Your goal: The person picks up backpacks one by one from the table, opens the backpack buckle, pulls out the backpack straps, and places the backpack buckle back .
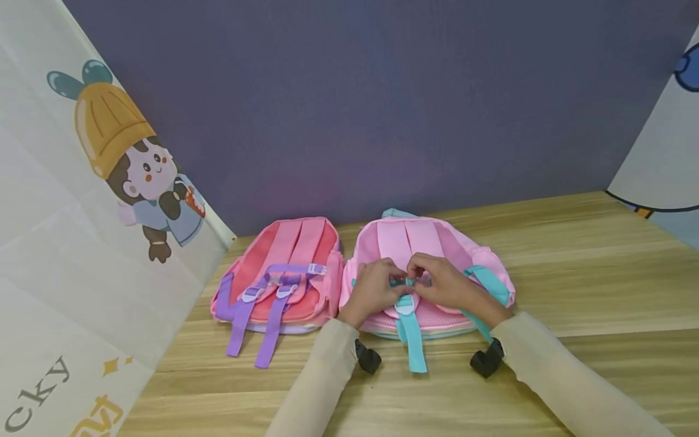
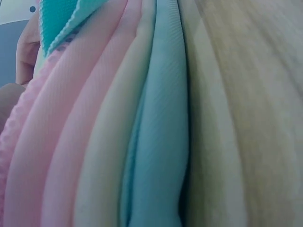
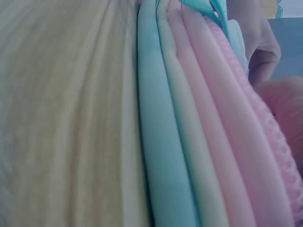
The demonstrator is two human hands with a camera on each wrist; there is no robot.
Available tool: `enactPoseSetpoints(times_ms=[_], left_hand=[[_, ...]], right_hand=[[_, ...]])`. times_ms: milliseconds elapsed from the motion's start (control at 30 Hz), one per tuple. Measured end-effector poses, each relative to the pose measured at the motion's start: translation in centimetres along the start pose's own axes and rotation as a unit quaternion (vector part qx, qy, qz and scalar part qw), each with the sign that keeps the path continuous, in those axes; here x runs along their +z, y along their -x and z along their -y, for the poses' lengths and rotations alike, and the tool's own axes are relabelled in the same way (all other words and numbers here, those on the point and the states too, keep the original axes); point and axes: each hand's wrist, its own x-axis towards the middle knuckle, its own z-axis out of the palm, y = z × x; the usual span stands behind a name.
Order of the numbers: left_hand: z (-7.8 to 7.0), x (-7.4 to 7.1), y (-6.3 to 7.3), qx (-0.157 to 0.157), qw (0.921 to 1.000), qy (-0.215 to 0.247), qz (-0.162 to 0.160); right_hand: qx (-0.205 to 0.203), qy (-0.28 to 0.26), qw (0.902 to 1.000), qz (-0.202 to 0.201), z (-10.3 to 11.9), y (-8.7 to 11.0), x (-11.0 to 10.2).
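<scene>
A light pink backpack [image 1: 371,243] lies on the table with its shoulder-strap side up. My left hand [image 1: 377,290] and right hand [image 1: 445,282] meet over its middle, fingertips almost together. Between them both pinch a small piece of teal strap [image 1: 409,282], mostly covered by the fingers. Just below, a teal webbing tail [image 1: 416,349] hangs from a white buckle [image 1: 405,304] onto the table. Another teal strap [image 1: 488,282] loops out beside my right wrist. Both wrist views are filled by the bag's layered pink, cream and blue edge [image 2: 161,118], with parts of the fingers at the border.
A coral-pink backpack [image 1: 262,255] with purple straps [image 1: 270,340] lies against the light pink one on the left. Behind both bags rises a dark blue panel [image 1: 382,109]. White printed panels [image 1: 65,255] flank the wooden table [image 1: 573,273].
</scene>
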Motion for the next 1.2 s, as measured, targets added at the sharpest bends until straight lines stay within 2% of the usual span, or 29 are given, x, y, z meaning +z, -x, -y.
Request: enactPoseSetpoints(times_ms=[167,300,467,633,900,1200], left_hand=[[0.1,0.1,0.0,-0.008,0.9999,-0.010,0.001],[0.3,0.2,0.0,-0.014,0.9999,0.005,0.002],[0.5,0.3,0.0,-0.020,0.9996,0.019,-0.001],[0.5,0.2,0.1,-0.016,0.9997,0.020,-0.006],[0.3,0.1,0.1,-0.013,0.9997,0.016,-0.012],[0.3,-0.4,0.0,-0.013,0.9999,-0.004,-0.010]], right_hand=[[-0.009,0.014,0.9998,-0.014,0.1,0.0,0.0],[-0.027,0.056,0.9978,-0.020,0.3,-0.1,-0.2],[-0.039,0.126,0.9912,-0.009,0.8,-0.2,-0.4],[-0.029,0.160,0.9866,-0.011,1.1,-0.2,-0.4],[0.015,0.107,0.9936,-0.035,0.6,-0.1,-0.1],[0.013,0.032,0.9977,-0.058,0.1,-0.2,0.1]])
